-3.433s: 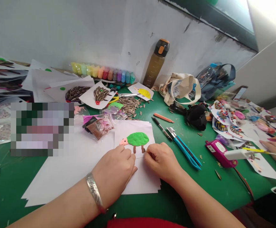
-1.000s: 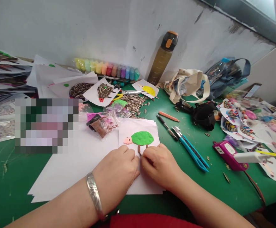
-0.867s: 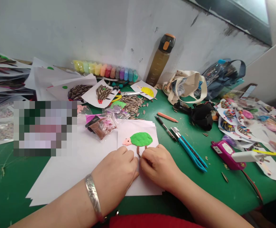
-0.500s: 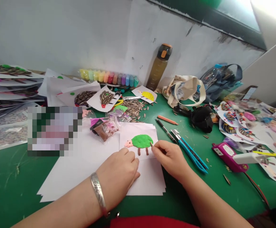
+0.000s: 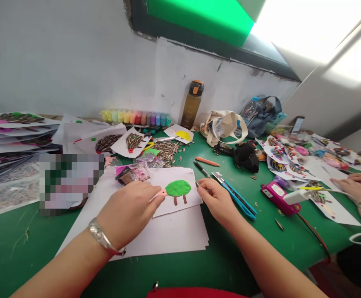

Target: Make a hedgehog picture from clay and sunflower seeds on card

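Note:
A white paper card [image 5: 168, 209] bears a modelling-clay animal with a green oval body [image 5: 179, 188], a pink head and two brown legs. My left hand [image 5: 133, 207], wearing a silver bangle, grips the card's left edge, thumb beside the pink head and covering part of it. Just off the card's right edge, my right hand [image 5: 216, 198] pinches a small dark sunflower seed [image 5: 197, 185] between thumb and forefinger. Underneath lies a stack of white paper [image 5: 180, 236]. Behind the card is a pile of sunflower seeds [image 5: 167, 153].
A blue utility knife [image 5: 237, 198], a pen [image 5: 201, 168] and an orange stick [image 5: 207, 161] lie to the right. Beyond them sits a magenta power strip [image 5: 276, 198]. Another person's hands [image 5: 350, 186] rest at far right. A bottle [image 5: 192, 105] stands by the wall.
My left hand has moved left from the card's lower part to its left edge. The card has turned slightly, and my right hand with the seed is now clear of the green clay.

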Demonstrator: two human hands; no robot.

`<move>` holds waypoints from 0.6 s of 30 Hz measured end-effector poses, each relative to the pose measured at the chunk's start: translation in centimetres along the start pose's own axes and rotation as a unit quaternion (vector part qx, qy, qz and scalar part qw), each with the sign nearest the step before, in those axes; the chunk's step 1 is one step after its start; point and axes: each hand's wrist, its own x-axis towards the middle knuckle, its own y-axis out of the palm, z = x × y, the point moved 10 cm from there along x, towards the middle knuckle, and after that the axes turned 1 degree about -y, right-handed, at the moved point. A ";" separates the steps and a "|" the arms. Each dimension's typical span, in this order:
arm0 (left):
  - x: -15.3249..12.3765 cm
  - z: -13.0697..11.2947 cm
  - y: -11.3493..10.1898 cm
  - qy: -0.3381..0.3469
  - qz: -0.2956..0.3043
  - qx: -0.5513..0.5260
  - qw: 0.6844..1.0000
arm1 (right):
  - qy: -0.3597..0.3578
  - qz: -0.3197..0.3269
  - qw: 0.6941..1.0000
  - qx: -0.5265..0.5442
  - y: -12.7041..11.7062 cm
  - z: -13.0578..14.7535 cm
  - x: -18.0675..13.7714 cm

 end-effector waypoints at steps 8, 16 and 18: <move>0.5 2.6 1.6 -0.052 0.029 0.040 0.997 | 0.030 0.022 0.999 -0.021 0.2 0.0 3.8; 0.8 4.2 3.1 -0.077 0.034 0.010 0.996 | -0.029 -0.001 0.999 0.018 2.3 1.6 6.3; 1.0 3.9 3.4 -0.064 0.031 0.006 0.997 | -0.035 -0.004 0.999 0.024 2.7 1.2 6.6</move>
